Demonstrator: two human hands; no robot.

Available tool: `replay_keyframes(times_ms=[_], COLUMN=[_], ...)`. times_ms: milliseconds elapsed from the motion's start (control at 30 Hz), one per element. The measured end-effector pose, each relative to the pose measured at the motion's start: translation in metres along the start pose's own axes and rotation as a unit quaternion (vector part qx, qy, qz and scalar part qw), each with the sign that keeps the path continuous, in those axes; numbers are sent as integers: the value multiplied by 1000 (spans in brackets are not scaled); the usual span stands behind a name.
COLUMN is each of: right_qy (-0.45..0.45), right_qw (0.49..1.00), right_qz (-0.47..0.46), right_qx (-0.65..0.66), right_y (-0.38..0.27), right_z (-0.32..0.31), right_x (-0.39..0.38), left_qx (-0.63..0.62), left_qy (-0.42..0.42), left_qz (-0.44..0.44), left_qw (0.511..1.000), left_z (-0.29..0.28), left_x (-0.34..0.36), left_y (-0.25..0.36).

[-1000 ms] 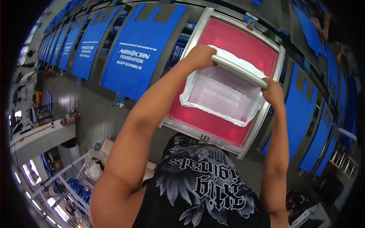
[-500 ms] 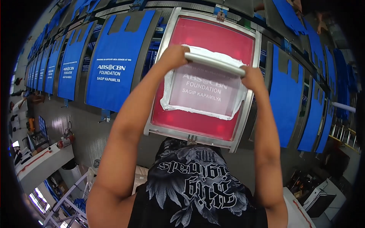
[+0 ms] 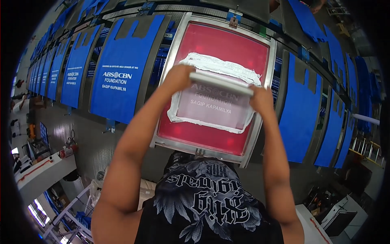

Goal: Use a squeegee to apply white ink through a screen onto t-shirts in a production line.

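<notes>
My left hand [image 3: 179, 79] and my right hand [image 3: 261, 100] are closed round the two ends of a squeegee [image 3: 221, 84]. Its long bar lies crosswise on a screen-printing frame [image 3: 174, 147] with metal rails and a red border [image 3: 191, 137]. Through the pale mesh in the middle, white lettering shows on the near side of the squeegee. Thick white ink [image 3: 219, 63] is smeared in a band beyond the bar, with a thinner line of it round the mesh's sides and near edge. The squeegee's lower blade is hidden from me.
Blue bags with white print [image 3: 109, 99] lie on boards in a row to the left. More blue bags [image 3: 300, 114] without visible print lie on boards to the right. A metal clamp [image 3: 233, 22] stands at the frame's far edge. White-topped benches [image 3: 46, 166] are behind me.
Both hands have drawn the squeegee toward me over the mesh. A wider band of white ink now shows beyond it. The view has shifted slightly.
</notes>
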State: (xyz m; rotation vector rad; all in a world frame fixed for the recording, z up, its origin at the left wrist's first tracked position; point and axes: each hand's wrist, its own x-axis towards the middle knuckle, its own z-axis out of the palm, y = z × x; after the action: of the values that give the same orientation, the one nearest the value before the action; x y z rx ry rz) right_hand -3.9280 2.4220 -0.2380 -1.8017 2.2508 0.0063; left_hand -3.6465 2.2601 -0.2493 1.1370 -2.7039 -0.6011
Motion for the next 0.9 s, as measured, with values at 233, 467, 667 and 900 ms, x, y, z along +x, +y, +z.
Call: replay_keyframes(times_ms=[233,467,667,900], right_qy=[-45,-59,-70,11], right_qw=[995,995,990,996], right_qz=[-42,-64,-105,-77], right_qx=[82,50,66,53], right_y=[7,27,-9,-33], right_z=[-66,-59,-67,-63], right_x=[58,90,93,80], left_qx=[8,-192,-576,-560], left_qy=[165,-292,-265,-293], left_qz=[21,-87,-265,-174], left_qw=[986,933,727,755], left_z=[-48,12,139,86], left_x=[25,-188,-286,-267], left_y=[4,63,88,105])
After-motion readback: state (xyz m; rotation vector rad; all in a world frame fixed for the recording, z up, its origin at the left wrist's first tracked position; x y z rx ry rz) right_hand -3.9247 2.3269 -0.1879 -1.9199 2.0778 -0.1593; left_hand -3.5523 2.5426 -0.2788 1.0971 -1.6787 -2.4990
